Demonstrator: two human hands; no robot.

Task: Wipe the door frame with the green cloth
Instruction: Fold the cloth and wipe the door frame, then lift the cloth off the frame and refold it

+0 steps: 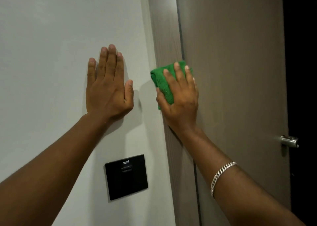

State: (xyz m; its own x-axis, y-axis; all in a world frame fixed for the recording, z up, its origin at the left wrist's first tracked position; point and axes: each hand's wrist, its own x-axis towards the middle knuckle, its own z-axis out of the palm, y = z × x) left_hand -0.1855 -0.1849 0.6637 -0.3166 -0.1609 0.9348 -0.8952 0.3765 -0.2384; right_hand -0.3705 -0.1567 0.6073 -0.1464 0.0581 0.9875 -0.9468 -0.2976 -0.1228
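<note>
A grey-brown door frame [164, 28] runs up the middle of the view, between the pale wall and the door. My right hand [181, 98] presses a folded green cloth [162, 81] flat against this frame at mid height, fingers spread over it, thumb under its left edge. Part of the cloth sticks out to the left and above my fingers. My left hand [108, 85] lies flat on the wall left of the frame, palm down, fingers together, holding nothing.
A black square switch plate [127, 176] sits on the white wall [51, 54] below my left hand. The brown door [231, 62] has a metal handle [289, 141] at its right edge. Beyond the door's edge it is dark. A silver bracelet [221, 176] circles my right wrist.
</note>
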